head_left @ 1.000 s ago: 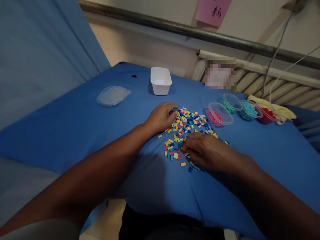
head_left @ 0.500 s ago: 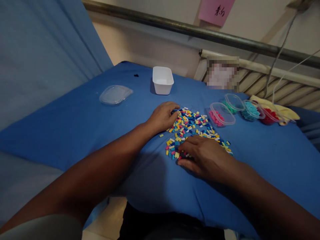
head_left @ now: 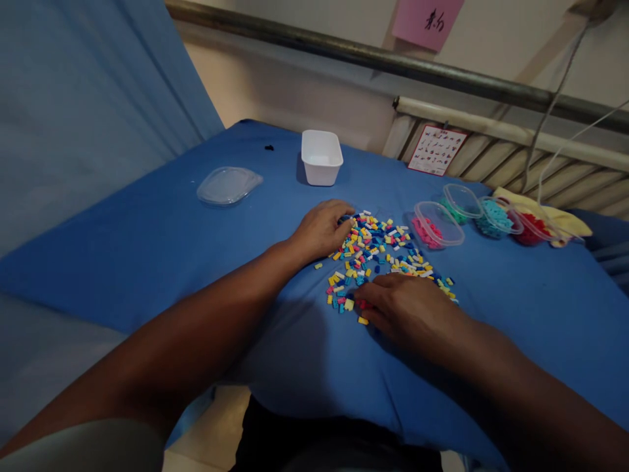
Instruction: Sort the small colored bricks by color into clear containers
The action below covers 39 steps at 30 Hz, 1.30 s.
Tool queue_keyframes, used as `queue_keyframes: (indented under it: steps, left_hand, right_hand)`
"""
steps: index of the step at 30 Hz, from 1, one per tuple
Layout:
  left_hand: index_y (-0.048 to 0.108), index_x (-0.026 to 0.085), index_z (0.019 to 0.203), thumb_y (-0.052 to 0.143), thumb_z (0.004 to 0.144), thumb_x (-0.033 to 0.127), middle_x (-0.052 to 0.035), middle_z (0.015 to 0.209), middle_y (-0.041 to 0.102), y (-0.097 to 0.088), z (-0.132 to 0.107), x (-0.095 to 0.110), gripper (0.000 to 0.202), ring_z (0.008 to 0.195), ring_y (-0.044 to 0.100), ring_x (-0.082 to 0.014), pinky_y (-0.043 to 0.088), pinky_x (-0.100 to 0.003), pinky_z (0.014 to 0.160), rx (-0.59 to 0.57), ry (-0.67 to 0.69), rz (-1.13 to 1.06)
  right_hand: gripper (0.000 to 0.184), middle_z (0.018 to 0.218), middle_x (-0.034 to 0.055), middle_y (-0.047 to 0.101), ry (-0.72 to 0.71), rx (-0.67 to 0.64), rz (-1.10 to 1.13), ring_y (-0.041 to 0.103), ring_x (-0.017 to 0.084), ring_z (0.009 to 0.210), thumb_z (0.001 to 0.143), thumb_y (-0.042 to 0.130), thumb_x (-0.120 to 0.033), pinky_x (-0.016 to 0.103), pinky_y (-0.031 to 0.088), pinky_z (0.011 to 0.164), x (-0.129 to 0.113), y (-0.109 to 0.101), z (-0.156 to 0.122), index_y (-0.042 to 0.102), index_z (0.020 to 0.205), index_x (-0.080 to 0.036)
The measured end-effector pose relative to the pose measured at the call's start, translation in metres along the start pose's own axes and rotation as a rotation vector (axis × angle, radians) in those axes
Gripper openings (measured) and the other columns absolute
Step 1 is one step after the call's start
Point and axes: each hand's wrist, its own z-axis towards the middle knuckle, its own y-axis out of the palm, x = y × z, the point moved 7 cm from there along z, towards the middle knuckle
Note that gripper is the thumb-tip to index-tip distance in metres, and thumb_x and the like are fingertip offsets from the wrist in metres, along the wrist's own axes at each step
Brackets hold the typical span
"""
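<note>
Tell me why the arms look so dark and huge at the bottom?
Head view: dim, soft light leaves the left hand and right hand dark beside the bright toy bricks; head view: a faint shadow lies on the blue cloth under the forearms; head view: the wide lens stretches those forearms near the bottom edge.

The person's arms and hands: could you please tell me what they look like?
The left hand and right hand are bare: no gloves, rings or watch show. The forearms are uncovered too; a pale grey sleeve shows only on the left upper arm.
</note>
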Motion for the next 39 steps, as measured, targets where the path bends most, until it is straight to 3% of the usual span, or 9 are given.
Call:
queue_keyframes:
  steps: [8, 17, 19, 22, 24, 26, 31, 35, 39]
  left_hand:
    - [0.078, 0.020, 0.125, 0.061, 0.101, 0.025, -0.0118, 0.134, 0.077, 0.001, 0.000, 0.000, 0.030, 0.131, 0.070, -0.0272, 0.053, -0.048, 0.119, -0.011, -0.009, 0.014]
    - [0.077, 0.022, 0.124, 0.061, 0.101, 0.024, -0.0103, 0.134, 0.077, 0.001, 0.001, 0.000, 0.028, 0.130, 0.070, -0.0268, 0.054, -0.048, 0.118, -0.018, -0.017, 0.011]
    - [0.078, 0.021, 0.124, 0.061, 0.101, 0.025, -0.0105, 0.133, 0.077, 0.000, 0.001, 0.001, 0.029, 0.130, 0.070, -0.0272, 0.054, -0.048, 0.119, -0.016, -0.012, 0.008]
    - [0.078, 0.019, 0.125, 0.060, 0.101, 0.026, -0.0119, 0.134, 0.077, -0.002, 0.001, 0.003, 0.029, 0.131, 0.070, -0.0286, 0.053, -0.049, 0.120, -0.016, -0.010, 0.009]
    - [0.078, 0.019, 0.124, 0.061, 0.102, 0.026, -0.0119, 0.134, 0.077, -0.002, 0.000, 0.004, 0.029, 0.130, 0.070, -0.0286, 0.054, -0.049, 0.119, -0.023, -0.016, 0.008]
    - [0.077, 0.020, 0.124, 0.061, 0.102, 0.026, -0.0111, 0.134, 0.077, -0.002, 0.000, 0.003, 0.028, 0.129, 0.071, -0.0280, 0.054, -0.049, 0.118, -0.031, -0.026, 0.007]
    - [0.077, 0.021, 0.125, 0.061, 0.102, 0.024, -0.0104, 0.136, 0.077, -0.003, 0.000, 0.002, 0.028, 0.130, 0.070, -0.0271, 0.053, -0.048, 0.120, -0.036, -0.032, 0.010]
    - [0.077, 0.020, 0.125, 0.061, 0.102, 0.025, -0.0109, 0.135, 0.077, -0.003, 0.000, 0.002, 0.029, 0.130, 0.070, -0.0272, 0.054, -0.048, 0.119, -0.037, -0.031, 0.010]
    - [0.077, 0.019, 0.125, 0.061, 0.102, 0.024, -0.0113, 0.135, 0.077, -0.002, 0.000, 0.003, 0.029, 0.131, 0.070, -0.0274, 0.054, -0.048, 0.119, -0.025, -0.026, 0.013]
  right_hand:
    - [0.020, 0.094, 0.0069, 0.075, -0.003, -0.024, -0.033, 0.069, 0.022, 0.085, 0.110, 0.059, -0.023, 0.035, 0.040, 0.072, -0.005, -0.001, -0.001, 0.074, 0.098, -0.019]
    - [0.016, 0.092, 0.0071, 0.074, -0.043, 0.103, -0.021, 0.067, 0.021, 0.082, 0.104, 0.058, -0.018, 0.034, 0.041, 0.072, -0.002, -0.003, -0.001, 0.072, 0.099, -0.018]
    - [0.014, 0.092, 0.0064, 0.075, -0.030, 0.169, 0.018, 0.068, 0.021, 0.081, 0.104, 0.059, -0.019, 0.033, 0.042, 0.071, 0.009, -0.017, -0.003, 0.072, 0.099, -0.019]
    - [0.015, 0.097, 0.0069, 0.078, 0.053, 0.378, 0.018, 0.071, 0.022, 0.084, 0.104, 0.061, -0.025, 0.034, 0.047, 0.074, 0.041, -0.054, -0.014, 0.075, 0.106, -0.020]
    - [0.019, 0.099, 0.0086, 0.080, 0.187, 0.560, -0.033, 0.073, 0.025, 0.084, 0.103, 0.064, -0.030, 0.036, 0.051, 0.076, 0.073, -0.079, -0.027, 0.077, 0.112, -0.021]
    - [0.024, 0.100, 0.0115, 0.081, 0.342, 0.651, -0.104, 0.075, 0.029, 0.087, 0.102, 0.066, -0.035, 0.040, 0.054, 0.078, 0.104, -0.094, -0.040, 0.080, 0.116, -0.020]
    - [0.032, 0.110, 0.0168, 0.084, 0.492, 0.621, -0.163, 0.077, 0.035, 0.098, 0.107, 0.061, -0.037, 0.046, 0.055, 0.087, 0.147, -0.095, -0.051, 0.081, 0.124, -0.021]
    - [0.034, 0.122, 0.0181, 0.083, 0.448, 0.598, -0.171, 0.077, 0.040, 0.107, 0.108, 0.055, -0.035, 0.050, 0.055, 0.092, 0.151, -0.092, -0.050, 0.082, 0.126, -0.023]
    - [0.033, 0.124, 0.0196, 0.083, 0.454, 0.601, -0.230, 0.078, 0.038, 0.111, 0.105, 0.059, -0.026, 0.048, 0.057, 0.094, 0.154, -0.091, -0.050, 0.083, 0.126, -0.018]
